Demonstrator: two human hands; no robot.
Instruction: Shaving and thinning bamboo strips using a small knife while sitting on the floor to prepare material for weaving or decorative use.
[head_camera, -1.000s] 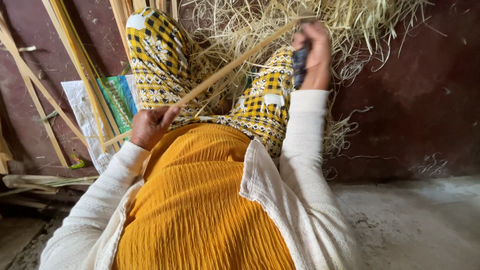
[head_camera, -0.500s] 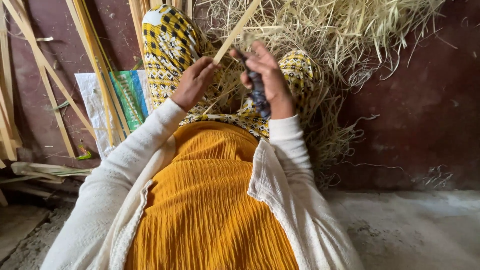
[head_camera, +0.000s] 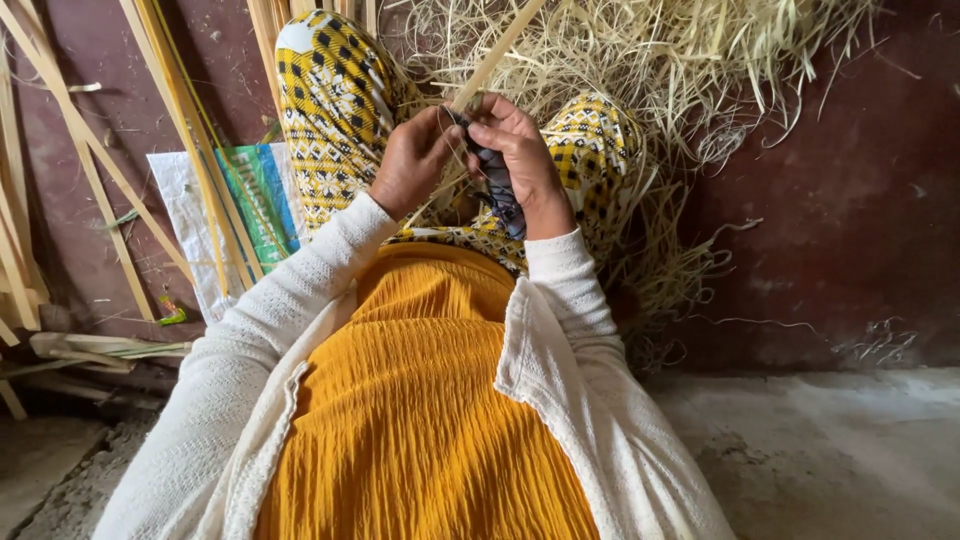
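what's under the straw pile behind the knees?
Dark red floor shows around the straw pile; the right knee overlaps its near edge. Whatever lies beneath the heap is covered.

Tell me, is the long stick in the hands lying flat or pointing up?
Pointing up, tilted. The pale strip rises from between the left hand and right hand toward the top edge.

Big messy heap of pale straw-like shavings (head_camera: 690, 80) fills the top right, spilling down the dark red floor (head_camera: 850, 230). Long split cane strips (head_camera: 190, 160) lean across the upper left, over a white woven sack (head_camera: 215, 235) with blue-green print. Grey concrete ledge (head_camera: 830, 450) lower right.
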